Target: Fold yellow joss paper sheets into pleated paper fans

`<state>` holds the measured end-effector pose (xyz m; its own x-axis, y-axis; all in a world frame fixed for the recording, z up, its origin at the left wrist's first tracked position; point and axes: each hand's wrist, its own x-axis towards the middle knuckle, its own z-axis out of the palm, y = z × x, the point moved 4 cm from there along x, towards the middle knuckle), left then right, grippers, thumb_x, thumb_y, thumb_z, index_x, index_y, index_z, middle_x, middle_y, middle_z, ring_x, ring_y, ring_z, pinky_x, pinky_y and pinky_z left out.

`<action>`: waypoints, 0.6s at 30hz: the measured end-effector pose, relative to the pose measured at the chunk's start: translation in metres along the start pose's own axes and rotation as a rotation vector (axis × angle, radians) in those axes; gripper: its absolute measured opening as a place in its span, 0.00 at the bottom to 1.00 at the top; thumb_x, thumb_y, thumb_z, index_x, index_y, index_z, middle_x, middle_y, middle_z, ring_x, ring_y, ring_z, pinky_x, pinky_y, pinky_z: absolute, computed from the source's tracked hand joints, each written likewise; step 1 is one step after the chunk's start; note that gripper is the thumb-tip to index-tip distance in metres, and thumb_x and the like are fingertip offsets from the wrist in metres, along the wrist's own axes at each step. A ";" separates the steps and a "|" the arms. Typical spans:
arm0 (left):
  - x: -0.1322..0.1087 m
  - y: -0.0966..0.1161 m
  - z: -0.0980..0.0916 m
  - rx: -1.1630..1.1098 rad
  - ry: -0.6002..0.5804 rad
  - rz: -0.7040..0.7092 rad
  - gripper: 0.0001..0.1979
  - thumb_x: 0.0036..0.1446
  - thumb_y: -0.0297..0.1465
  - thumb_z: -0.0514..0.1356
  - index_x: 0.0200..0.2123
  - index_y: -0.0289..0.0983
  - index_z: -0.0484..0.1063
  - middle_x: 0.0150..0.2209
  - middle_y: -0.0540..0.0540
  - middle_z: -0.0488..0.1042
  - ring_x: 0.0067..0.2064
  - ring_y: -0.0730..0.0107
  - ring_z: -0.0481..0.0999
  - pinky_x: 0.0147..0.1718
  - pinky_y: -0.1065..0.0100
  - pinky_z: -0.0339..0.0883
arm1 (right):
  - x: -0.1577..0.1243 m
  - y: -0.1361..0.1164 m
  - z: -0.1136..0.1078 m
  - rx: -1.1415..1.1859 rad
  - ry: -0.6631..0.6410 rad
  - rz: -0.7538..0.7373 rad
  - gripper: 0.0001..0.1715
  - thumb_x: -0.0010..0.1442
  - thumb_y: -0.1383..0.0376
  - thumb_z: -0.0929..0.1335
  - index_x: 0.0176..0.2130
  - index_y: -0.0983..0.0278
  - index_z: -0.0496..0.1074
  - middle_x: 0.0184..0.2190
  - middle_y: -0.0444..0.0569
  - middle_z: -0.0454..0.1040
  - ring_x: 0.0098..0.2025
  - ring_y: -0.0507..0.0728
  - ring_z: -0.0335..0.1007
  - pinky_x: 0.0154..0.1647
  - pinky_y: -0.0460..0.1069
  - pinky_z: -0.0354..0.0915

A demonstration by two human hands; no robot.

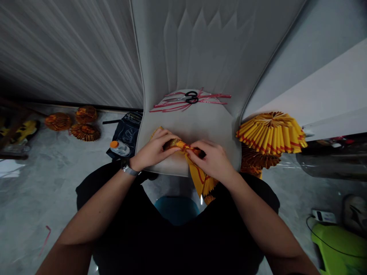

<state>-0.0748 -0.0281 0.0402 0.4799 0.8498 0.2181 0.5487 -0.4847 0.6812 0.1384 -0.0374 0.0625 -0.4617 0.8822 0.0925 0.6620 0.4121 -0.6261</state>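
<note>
Over the front of a grey chair seat (172,162), a pleated yellow paper fan with red edging (197,179) is pinched in at its middle, and its right part hangs past the seat edge. My left hand (160,149) is closed on the folded left part, fingers over the top and thumb beneath. At the narrow middle, my right hand (213,158) pinches with thumb and forefinger; a bit of red shows there, too small to make out. Black-handled scissors (191,97) lie among several red plastic strips (213,100) at the back of the seat.
Pleated yellow paper rosettes (272,131) are stacked right of the chair. Several more rosettes (86,131) lie on the left floor, near a dark bag (127,131) and an orange-capped bottle (122,149). A green stool (338,244) stands lower right, a blue object (177,210) below the seat.
</note>
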 end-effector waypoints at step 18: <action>-0.002 -0.007 0.015 0.100 0.033 -0.030 0.19 0.69 0.47 0.62 0.52 0.39 0.70 0.45 0.43 0.76 0.48 0.56 0.74 0.50 0.56 0.68 | -0.003 -0.008 -0.006 0.020 0.001 0.014 0.28 0.61 0.51 0.77 0.56 0.57 0.73 0.52 0.53 0.81 0.53 0.66 0.78 0.55 0.60 0.71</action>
<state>-0.0690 -0.0292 0.0245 0.4399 0.8700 0.2226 0.6289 -0.4754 0.6152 0.1381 -0.0424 0.0717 -0.4523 0.8879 0.0842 0.6566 0.3953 -0.6423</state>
